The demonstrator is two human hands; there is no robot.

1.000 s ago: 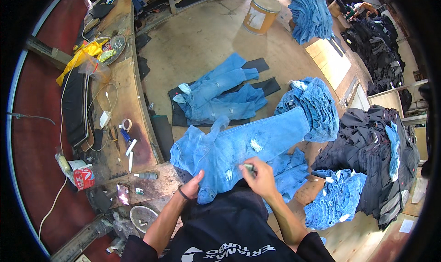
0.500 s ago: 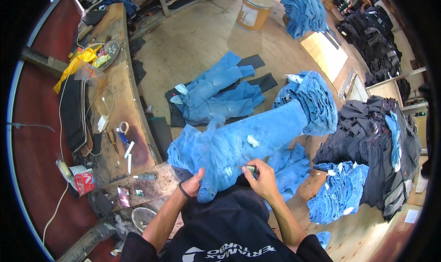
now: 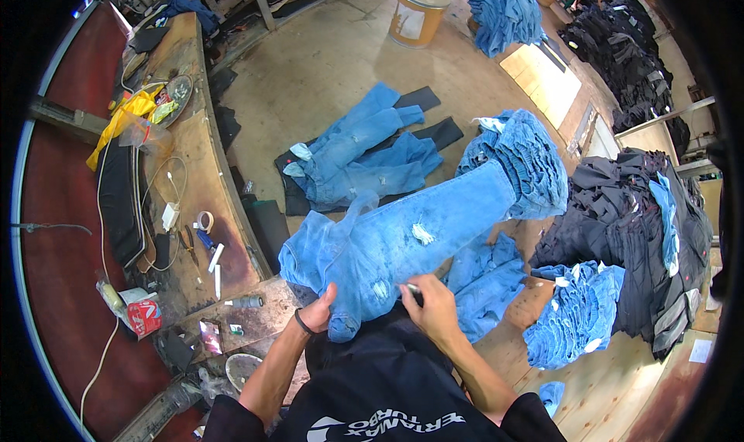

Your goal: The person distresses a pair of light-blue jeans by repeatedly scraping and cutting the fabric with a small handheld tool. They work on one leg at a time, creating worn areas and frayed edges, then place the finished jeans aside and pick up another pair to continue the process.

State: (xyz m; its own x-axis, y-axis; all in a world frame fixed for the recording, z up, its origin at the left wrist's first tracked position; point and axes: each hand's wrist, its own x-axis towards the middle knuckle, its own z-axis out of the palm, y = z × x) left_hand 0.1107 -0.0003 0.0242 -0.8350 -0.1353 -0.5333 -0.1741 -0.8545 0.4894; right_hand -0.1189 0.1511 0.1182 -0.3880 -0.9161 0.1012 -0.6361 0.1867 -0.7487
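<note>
Around our fingers there are many things. To the left of our left hand (image 3: 316,314) stands the bench (image 3: 208,157), and on it, going away from this hand, we see a phone (image 3: 210,337), pliers (image 3: 187,244), tape (image 3: 204,220), a charger (image 3: 170,216) and a yellow bag (image 3: 124,124). Ahead of both hands a blue pair (image 3: 349,157) lies on dark cloth (image 3: 445,132), and farther away stands a drum (image 3: 418,17). Close to our right hand (image 3: 432,304), on its right side, lies a loose garment (image 3: 487,287); beyond it are a bundle (image 3: 575,314) and a dark pile (image 3: 612,217). A stack (image 3: 527,167) stands ahead and to the right of the right hand.

The right fingers are closed in a narrow pinch around a small tool (image 3: 416,291), of which we cannot tell the kind. The left thumb is at the near edge of the cloth; the other left fingers are mostly hidden, so we cannot tell how tightly they are closed.

The jeans (image 3: 457,206) lie in front of both hands, with the waist ahead of the left fingers and one leg running away to the right, toward the stack. A torn patch (image 3: 380,289) is just left of the right fingertips, and a white tear (image 3: 422,234) is farther ahead.
</note>
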